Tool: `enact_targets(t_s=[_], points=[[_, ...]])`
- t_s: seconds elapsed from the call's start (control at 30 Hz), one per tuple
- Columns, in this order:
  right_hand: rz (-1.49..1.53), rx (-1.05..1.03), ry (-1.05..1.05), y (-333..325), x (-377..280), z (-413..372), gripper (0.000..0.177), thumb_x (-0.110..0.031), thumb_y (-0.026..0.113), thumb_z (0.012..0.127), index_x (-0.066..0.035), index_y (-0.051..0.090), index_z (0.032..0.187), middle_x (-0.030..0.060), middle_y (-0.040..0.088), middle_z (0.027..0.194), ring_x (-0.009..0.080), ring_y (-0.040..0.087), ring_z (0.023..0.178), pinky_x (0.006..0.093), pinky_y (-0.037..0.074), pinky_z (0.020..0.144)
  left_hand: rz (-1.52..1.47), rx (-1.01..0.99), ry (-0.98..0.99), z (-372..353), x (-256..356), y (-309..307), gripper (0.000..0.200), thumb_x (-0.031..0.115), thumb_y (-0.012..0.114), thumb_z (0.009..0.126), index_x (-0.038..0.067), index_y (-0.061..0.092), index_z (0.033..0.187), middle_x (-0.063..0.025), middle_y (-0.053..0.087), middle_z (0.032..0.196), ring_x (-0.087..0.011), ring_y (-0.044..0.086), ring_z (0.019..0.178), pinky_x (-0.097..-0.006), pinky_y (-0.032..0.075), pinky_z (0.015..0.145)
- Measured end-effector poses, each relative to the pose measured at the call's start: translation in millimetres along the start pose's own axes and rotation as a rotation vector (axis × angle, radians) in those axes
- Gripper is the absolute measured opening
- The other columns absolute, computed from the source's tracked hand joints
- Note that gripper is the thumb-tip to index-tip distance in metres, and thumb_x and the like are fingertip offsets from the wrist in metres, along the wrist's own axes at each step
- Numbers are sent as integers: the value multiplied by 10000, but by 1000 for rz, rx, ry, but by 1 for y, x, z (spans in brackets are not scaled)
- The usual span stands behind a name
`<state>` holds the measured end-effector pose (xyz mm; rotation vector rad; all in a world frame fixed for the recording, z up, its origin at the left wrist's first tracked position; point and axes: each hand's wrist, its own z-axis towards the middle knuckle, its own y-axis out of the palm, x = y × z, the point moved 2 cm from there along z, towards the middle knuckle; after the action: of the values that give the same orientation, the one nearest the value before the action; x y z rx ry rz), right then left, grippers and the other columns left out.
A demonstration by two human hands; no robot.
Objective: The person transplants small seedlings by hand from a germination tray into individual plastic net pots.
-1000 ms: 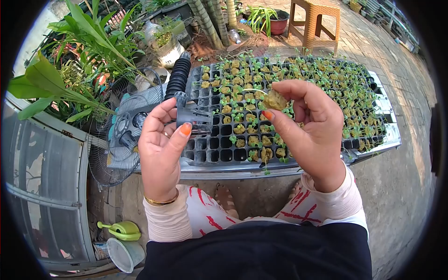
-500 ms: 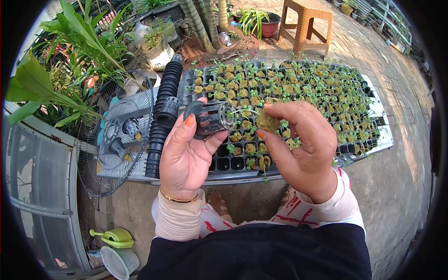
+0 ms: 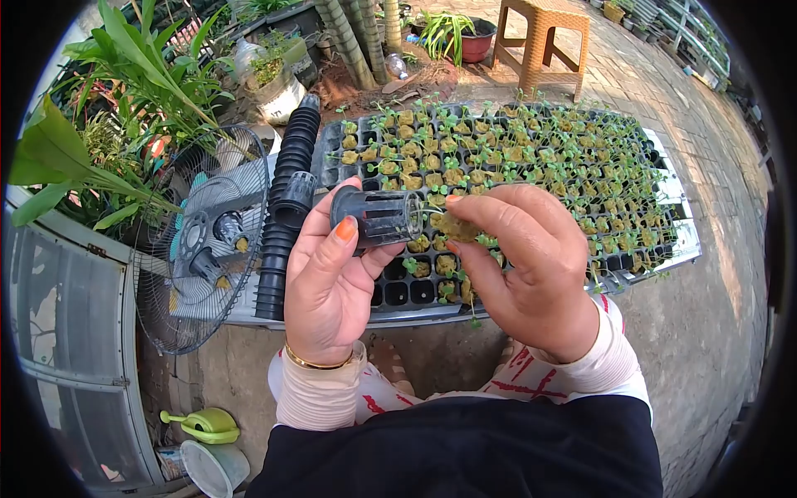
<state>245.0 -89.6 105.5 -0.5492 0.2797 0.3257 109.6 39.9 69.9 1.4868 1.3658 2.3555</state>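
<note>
My left hand [image 3: 330,286] is wrapped round a black slotted net cup [image 3: 378,217], which lies on its side with its bottom end to the right. Between the thumb and fingers of my right hand [image 3: 531,257] is a brownish plug [image 3: 455,227] with a seedling. The pale stem runs from the plug into the cup's bottom end. Plug and cup are close, with a small gap between them. Behind both hands stands a black cell tray [image 3: 398,292] with many seedling plugs.
Left of the tray lies a long stack of black net cups [image 3: 286,199]. A wire fan grille [image 3: 203,236] holds several loose cups. Beyond are an orange stool [image 3: 544,41] and potted plants. A green watering can [image 3: 207,424] and a whitish tub [image 3: 214,466] are at the lower left.
My right hand has moved left, bringing the plug closer to the cup's bottom end. The stem now reaches further into the cup. The cup is turned more level.
</note>
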Motion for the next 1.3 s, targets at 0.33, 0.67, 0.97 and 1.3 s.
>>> enact_targets(t_s=[0.33, 0.67, 0.97, 1.3], points=[[113, -59, 108, -4, -3, 1, 324, 50, 692, 643, -17, 622, 952, 118, 620, 799, 296, 603, 712, 373, 460, 620, 75, -15, -22, -6, -7, 12, 480, 100, 580, 898, -29, 378, 1314, -115, 555, 1149, -216, 598, 1039, -375, 522, 869], [254, -92, 192, 2, 8, -3, 296, 2, 748, 657, -39, 669, 939, 52, 647, 836, 102, 499, 598, 230, 373, 505, -49, 1, -94, -7, -10, 7, 455, 89, 556, 911, -23, 379, 1315, -119, 556, 1157, -213, 597, 1036, -370, 534, 862], [444, -156, 414, -2, 4, -1, 246, 13, 718, 684, -6, 652, 921, 59, 619, 778, 120, 440, 539, 258, 362, 503, -13, -2, -71, -7, -10, 8, 446, 76, 565, 902, -17, 394, 1303, -115, 550, 1162, -216, 595, 1044, -375, 535, 864], [523, -156, 386, -2, 11, -3, 192, -20, 727, 706, -29, 665, 887, 38, 616, 813, 66, 384, 519, 215, 297, 459, -36, -7, -71, -9, -11, 10, 443, 66, 582, 889, -8, 412, 1292, -101, 532, 1183, -211, 586, 1062, -370, 526, 863]])
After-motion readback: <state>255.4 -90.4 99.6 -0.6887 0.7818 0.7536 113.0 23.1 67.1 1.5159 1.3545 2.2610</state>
